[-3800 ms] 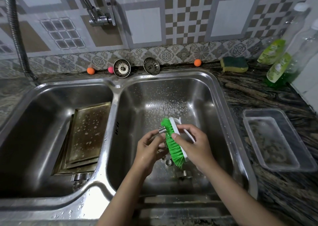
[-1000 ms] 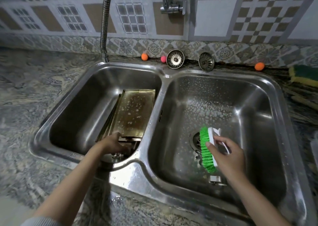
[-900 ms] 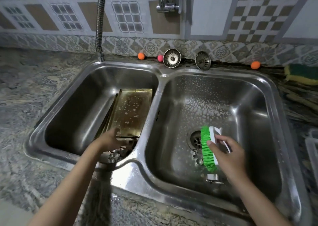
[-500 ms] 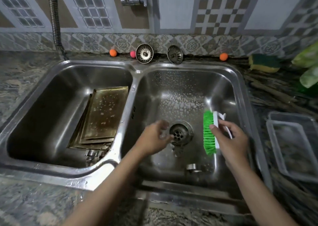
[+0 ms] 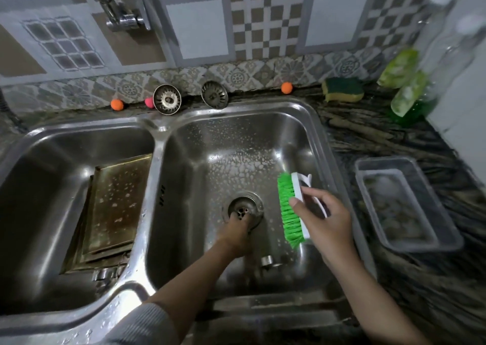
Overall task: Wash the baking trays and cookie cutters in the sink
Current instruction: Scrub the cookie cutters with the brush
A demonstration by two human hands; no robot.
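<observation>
Left hand [image 5: 236, 235] reaches down by the drain, fingers hidden — the cookie cutter [image 5: 268, 260] lies just near-right of it, while the right hand [image 5: 322, 222] grips the brush [image 5: 289, 210].

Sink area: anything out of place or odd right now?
Both sink strainers sit on the back ledge, tilted against the tiles, so the right basin's drain is open where the left hand reaches.

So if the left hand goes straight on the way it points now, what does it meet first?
Most likely the drain of the right basin: the left hand reaches down with its fingertips already at the drain's near edge. Depth is unclear, so contact cannot be confirmed.
</observation>
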